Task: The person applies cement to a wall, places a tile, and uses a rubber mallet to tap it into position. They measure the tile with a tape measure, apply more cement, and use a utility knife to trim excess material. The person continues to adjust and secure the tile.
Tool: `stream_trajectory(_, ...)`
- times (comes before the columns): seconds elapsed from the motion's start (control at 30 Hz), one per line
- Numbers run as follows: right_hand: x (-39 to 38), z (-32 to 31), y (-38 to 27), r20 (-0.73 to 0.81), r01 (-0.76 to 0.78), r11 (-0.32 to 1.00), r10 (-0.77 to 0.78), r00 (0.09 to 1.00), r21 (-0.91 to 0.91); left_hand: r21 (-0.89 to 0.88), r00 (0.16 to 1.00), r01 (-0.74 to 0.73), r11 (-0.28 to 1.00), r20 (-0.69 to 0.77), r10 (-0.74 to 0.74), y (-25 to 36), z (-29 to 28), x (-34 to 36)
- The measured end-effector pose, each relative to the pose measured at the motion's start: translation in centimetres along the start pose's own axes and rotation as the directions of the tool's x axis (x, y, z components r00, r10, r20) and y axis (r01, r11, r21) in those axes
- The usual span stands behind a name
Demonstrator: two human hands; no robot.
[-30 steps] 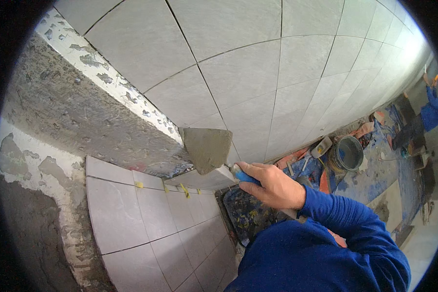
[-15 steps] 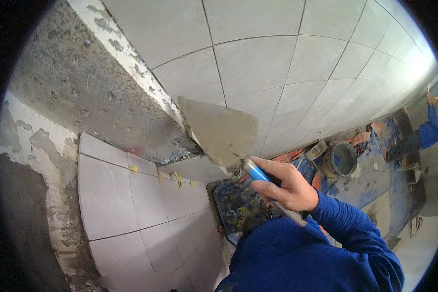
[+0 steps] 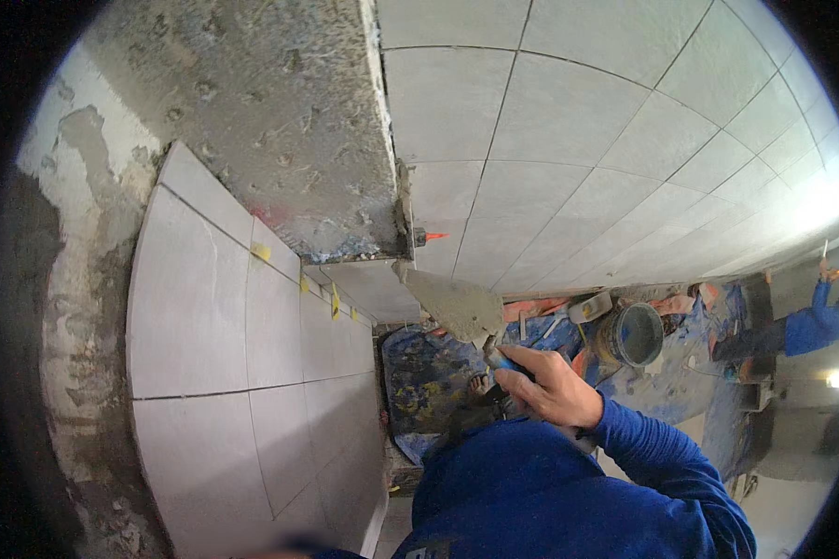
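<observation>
My right hand (image 3: 555, 387) is closed around the blue handle of a trowel (image 3: 457, 307). Grey mortar coats its broad blade, which points up and left near the corner of a rough cement ledge (image 3: 261, 121). Behind the blade rises a wall of pale grey tiles (image 3: 550, 102). At the bottom edge my left hand (image 3: 275, 553) shows only as a blurred sliver beside a dark sleeve; its fingers cannot be made out. A small dark object with an orange pointed tip (image 3: 433, 237) sticks out by the ledge corner.
Lower left, white tiles (image 3: 196, 307) carry several yellow tile spacers (image 3: 336, 300). A round bucket (image 3: 636, 335) and a pale plastic container (image 3: 589, 307) stand on the blue-stained floor. A person in blue (image 3: 811, 326) is at the far right. Left of the tiles runs patchy plaster (image 3: 79, 345).
My right hand has drawn the trowel down, away from the tiled wall's edge by the ledge. The view has turned, and the orange-tipped object now shows.
</observation>
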State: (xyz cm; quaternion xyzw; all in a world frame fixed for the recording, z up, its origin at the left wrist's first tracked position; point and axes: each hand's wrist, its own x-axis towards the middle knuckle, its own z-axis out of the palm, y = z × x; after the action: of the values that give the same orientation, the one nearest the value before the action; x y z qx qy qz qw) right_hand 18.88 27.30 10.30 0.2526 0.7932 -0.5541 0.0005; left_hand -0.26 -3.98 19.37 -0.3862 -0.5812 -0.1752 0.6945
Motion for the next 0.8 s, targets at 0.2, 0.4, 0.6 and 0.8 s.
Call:
stream_trajectory(0.2,2.2,1.9,-0.7,0.022,0.015,0.993,-0.018,1.000,0.116,-0.271,0.978,0.103,0.957,-0.150,-0.148,0.9,1.0,0.3)
stream_trajectory(0.4,3.7,2.8,-2.9,0.213,-0.062,0.941,-0.011,0.977,0.332,-0.683,0.880,0.474,0.555,0.350,-0.321,3.4,1.4,-2.5)
stream_trajectory(0.6,4.8,4.5,-2.6,-0.127,0.265,0.914,-0.315,0.940,-0.308,-0.484,0.532,0.819,0.309,0.842,-0.090,2.9,2.5,-4.9)
stream_trajectory(0.8,5.0,3.9,-0.5,-0.101,0.263,0.844,-0.346,0.933,-0.467,-0.291,0.394,0.867,0.405,0.897,-0.199,4.1,3.0,-5.7)
